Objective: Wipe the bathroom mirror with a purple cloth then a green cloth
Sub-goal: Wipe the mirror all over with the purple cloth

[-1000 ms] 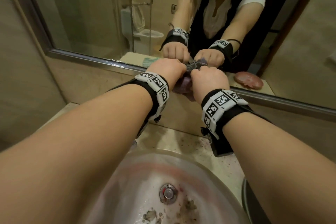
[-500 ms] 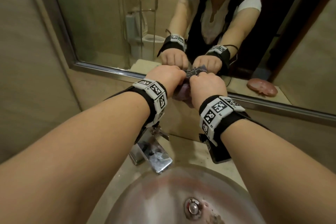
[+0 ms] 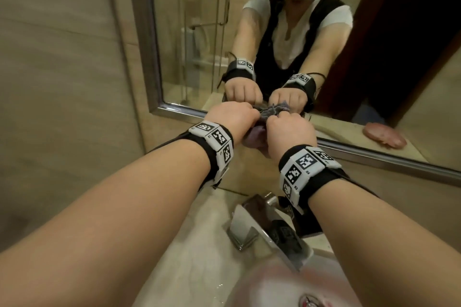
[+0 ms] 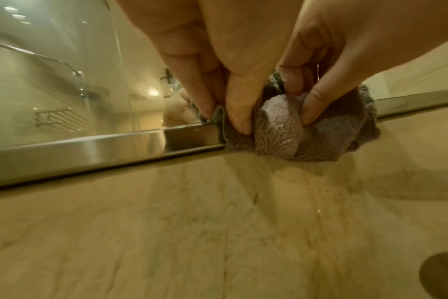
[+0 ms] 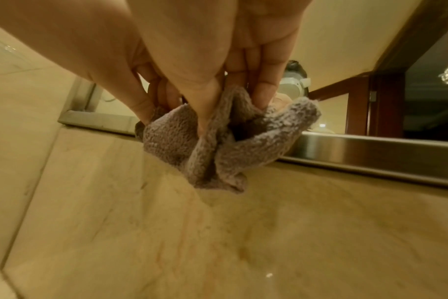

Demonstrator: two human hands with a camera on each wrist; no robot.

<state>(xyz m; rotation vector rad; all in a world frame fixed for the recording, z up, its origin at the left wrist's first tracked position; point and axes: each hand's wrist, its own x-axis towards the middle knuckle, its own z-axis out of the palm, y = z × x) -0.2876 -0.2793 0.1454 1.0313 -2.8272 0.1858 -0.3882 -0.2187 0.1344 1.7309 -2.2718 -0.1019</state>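
1. Where the head view is nearest the person, a sink basin (image 3: 287,286) shows at the bottom edge, with its drain (image 3: 311,303) just in view.
2. Behind the basin a chrome faucet (image 3: 264,224) stands on the pale stone table (image 3: 189,244), its spout reaching over the bowl.
3. Above these, both bare forearms stretch forward, each with a black wristband carrying white coded tags.
4. The left hand (image 3: 232,119) is closed into a fist around one end of the purple cloth (image 3: 268,113); in the left wrist view its thumb and fingers (image 4: 239,113) pinch the bunched fabric (image 4: 294,131).
5. The right hand (image 3: 289,132) is likewise curled tight on the other end of the cloth; in the right wrist view the fingers (image 5: 202,105) dig into its folds (image 5: 218,145).
6. The cloth is crumpled between the two hands, held in the air at the lower edge of the mirror (image 3: 199,32), just in front of its metal frame (image 3: 386,159) and the tiled wall (image 3: 62,82) below it. Whether it touches the frame cannot be told.
7. Farther off, the mirror reflects the person in a headset, a glass shower door, and a pink object (image 3: 385,136) lying on the table.
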